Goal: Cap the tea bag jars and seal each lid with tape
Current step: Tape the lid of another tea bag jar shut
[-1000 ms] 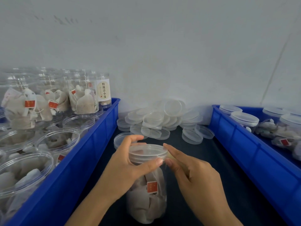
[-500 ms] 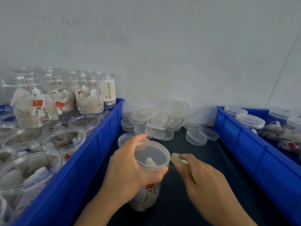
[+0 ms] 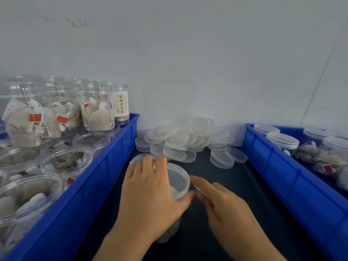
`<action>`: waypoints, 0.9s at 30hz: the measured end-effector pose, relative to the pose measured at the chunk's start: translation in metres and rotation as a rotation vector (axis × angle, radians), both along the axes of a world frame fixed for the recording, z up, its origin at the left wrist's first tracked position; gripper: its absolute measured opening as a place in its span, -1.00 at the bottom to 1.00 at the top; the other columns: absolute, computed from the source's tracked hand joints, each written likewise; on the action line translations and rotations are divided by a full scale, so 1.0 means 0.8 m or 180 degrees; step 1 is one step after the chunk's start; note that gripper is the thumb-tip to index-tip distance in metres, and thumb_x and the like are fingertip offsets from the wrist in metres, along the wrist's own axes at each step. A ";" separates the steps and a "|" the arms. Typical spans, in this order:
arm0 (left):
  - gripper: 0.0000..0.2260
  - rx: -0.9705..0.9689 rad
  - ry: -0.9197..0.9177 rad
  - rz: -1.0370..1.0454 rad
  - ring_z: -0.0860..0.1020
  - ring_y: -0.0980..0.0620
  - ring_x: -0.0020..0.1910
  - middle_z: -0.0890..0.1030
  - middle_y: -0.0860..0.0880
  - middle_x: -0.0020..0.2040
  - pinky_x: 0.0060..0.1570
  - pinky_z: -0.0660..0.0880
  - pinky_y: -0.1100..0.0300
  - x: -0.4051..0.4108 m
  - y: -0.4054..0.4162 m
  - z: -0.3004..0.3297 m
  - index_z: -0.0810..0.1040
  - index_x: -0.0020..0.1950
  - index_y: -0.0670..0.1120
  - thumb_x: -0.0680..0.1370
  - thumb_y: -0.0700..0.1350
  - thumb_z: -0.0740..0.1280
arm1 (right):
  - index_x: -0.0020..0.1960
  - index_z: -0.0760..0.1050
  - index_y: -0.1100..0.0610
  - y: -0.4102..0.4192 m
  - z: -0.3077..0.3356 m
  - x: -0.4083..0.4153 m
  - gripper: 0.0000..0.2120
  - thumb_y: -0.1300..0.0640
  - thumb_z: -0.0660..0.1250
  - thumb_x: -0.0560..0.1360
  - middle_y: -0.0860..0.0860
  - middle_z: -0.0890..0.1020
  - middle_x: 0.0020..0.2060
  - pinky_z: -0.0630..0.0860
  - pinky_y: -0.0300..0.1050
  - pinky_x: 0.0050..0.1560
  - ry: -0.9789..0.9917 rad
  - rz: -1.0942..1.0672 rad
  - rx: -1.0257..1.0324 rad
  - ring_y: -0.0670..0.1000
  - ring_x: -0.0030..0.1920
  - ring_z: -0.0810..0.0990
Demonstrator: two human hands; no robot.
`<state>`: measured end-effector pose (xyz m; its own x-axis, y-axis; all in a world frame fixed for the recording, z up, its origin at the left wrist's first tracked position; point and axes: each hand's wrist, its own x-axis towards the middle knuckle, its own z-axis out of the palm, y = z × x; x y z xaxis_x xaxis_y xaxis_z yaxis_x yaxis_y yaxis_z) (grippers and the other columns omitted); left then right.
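Standing on the dark counter [image 3: 235,213] between two blue bins, a clear jar [image 3: 178,182] of tea bags wears its translucent lid. Over that lid lies the left hand [image 3: 150,194], fingers wrapped across the top and rim, thumb reaching round the right side; its grip holds the jar. Just beside the thumb, the right hand [image 3: 224,206] pinches a thin pale strip, apparently tape [image 3: 197,188], between thumb and forefinger, its end at the lid's edge; motion blur hides whether it touches.

Behind the jar, against the white wall [image 3: 188,63], a loose pile of clear lids [image 3: 188,142] spreads over the counter, some stacked, some leaning. One more lid [image 3: 140,158] lies flat just behind the left fingers.

On the left, the blue bin [image 3: 105,178] carries open jars [image 3: 67,162] filled with tea bags bearing small red tags; the tag print is too small to read. At the bin's far corner one jar [image 3: 121,104] shows a white label printed vertically with 特级浮小麦. On the right, the other blue bin [image 3: 282,176] holds capped jars [image 3: 282,141] and more tea bags.
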<state>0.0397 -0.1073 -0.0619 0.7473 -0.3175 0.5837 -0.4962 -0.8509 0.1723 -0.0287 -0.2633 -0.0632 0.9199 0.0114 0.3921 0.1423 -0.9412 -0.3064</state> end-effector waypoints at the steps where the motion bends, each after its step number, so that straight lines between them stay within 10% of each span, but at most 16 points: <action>1: -0.10 -0.0047 0.0032 0.0034 0.36 0.15 0.23 0.30 0.14 0.27 0.16 0.33 0.26 0.001 -0.002 -0.001 0.14 0.39 0.11 0.17 0.57 -0.10 | 0.37 0.16 -0.36 -0.001 0.001 0.001 -0.66 -0.07 -0.02 0.64 -0.22 0.38 -0.15 0.39 -0.36 -0.14 -0.0016 -0.0018 -0.0069 -0.21 -0.19 0.41; 8: -0.19 -0.0293 0.0225 -0.0249 0.38 0.21 0.11 0.31 0.19 0.19 -0.08 0.36 0.31 0.004 -0.006 -0.006 0.20 0.32 0.12 0.20 0.52 -0.03 | -0.08 0.25 -0.16 0.006 0.001 0.002 -0.87 -0.09 0.01 0.62 -0.14 0.37 -0.20 0.41 -0.26 -0.22 -0.0093 -0.0338 -0.0268 -0.12 -0.20 0.44; 16: -0.21 -0.0372 0.0195 -0.0190 0.40 0.19 0.12 0.35 0.18 0.19 -0.05 0.34 0.34 0.000 -0.012 -0.006 0.25 0.34 0.08 0.24 0.49 0.07 | -0.08 0.38 -0.08 0.025 0.001 0.007 -0.81 -0.05 0.01 0.54 -0.12 0.34 -0.26 0.22 -0.29 -0.38 -0.0216 -0.0781 -0.0250 -0.08 -0.23 0.44; 27: -0.19 -0.0338 0.0104 -0.0082 0.42 0.19 0.11 0.39 0.16 0.19 -0.05 0.28 0.36 -0.003 -0.015 -0.005 0.28 0.35 0.06 0.24 0.51 0.03 | -0.14 0.38 -0.09 0.027 0.001 0.022 -0.86 0.05 0.11 0.55 -0.13 0.39 -0.20 0.44 -0.16 -0.21 -0.0126 -0.0905 0.0165 -0.11 -0.21 0.46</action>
<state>0.0375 -0.1191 -0.0662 0.7588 -0.2746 0.5906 -0.5104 -0.8140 0.2774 -0.0114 -0.2418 -0.0627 0.8673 -0.2656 0.4211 -0.1121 -0.9283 -0.3546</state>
